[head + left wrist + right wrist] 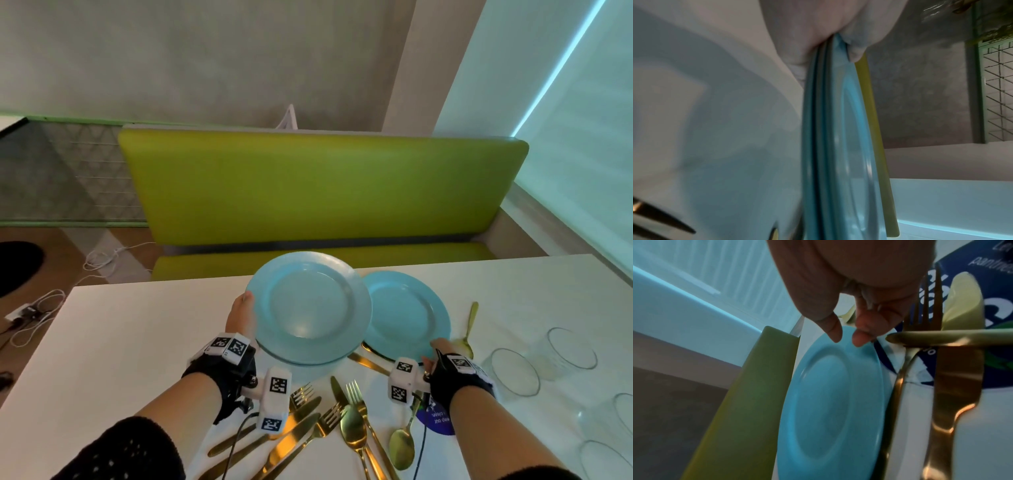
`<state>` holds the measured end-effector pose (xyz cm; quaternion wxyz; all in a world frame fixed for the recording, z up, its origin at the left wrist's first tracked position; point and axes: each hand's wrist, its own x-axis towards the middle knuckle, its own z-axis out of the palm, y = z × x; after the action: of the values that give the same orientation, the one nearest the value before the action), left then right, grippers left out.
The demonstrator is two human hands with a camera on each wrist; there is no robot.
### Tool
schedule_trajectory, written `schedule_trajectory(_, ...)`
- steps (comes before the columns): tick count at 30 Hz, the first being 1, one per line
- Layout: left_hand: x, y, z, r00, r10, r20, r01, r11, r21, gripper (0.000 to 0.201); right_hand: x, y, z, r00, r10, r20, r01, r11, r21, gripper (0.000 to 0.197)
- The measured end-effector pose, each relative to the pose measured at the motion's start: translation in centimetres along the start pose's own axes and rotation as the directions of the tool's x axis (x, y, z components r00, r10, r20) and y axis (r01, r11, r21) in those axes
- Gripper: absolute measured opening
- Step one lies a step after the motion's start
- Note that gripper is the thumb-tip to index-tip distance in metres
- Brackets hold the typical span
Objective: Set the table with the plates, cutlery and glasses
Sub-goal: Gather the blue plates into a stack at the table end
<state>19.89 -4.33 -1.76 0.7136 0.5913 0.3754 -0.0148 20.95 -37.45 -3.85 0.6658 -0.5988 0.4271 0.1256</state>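
My left hand [245,308] grips the left rim of a small stack of blue plates [308,308], held tilted just above the white table [137,342]. In the left wrist view the thumb [855,48] lies on top of the stack [838,129], whose edge shows more than one rim. A single blue plate [407,315] lies on the table to the right. My right hand [438,346] is at its near rim, and the right wrist view shows its fingertips [859,340] relaxed on that plate [828,402]. Gold cutlery [325,421] lies heaped near me.
A gold spoon [471,325] lies right of the single plate. Several clear glasses [513,371] stand at the right. A round blue sticker [435,419] is under my right wrist. A green bench [322,188] runs along the table's far side.
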Motion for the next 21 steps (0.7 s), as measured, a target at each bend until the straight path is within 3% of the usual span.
schedule_trajectory(4,0.1,-0.7,1.2,1.0,-0.017,0.016,0.018,0.998,-0.056,0.045,0.5,0.1,0.2,0.999,0.053,-0.006,-0.052,0.995,0.081,0.006)
schedule_trajectory(6,0.2,-1.1,1.8,0.999,-0.023,0.032,0.025,0.998,-0.066,0.045,0.5,0.1,0.8,0.999,0.013,-0.03,-0.011,0.998,0.055,0.022)
schedule_trajectory(10,-0.5,-1.1,2.8,0.999,-0.019,0.049,0.023,0.997,-0.07,0.044,-0.2,-0.8,2.1,0.974,-0.116,-0.196,0.114,0.993,-0.023,0.031)
schedule_trajectory(15,-0.9,-1.0,3.2,0.998,-0.006,0.067,0.011,0.998,-0.066,0.046,-2.2,-1.6,2.5,0.955,-0.251,-0.158,0.242,0.967,-0.075,0.034)
schedule_trajectory(21,-2.0,-0.4,2.6,0.996,0.018,0.087,-0.016,0.999,-0.029,0.063,-5.4,-1.4,4.2,0.939,-0.34,-0.048,0.341,0.94,0.025,0.036)
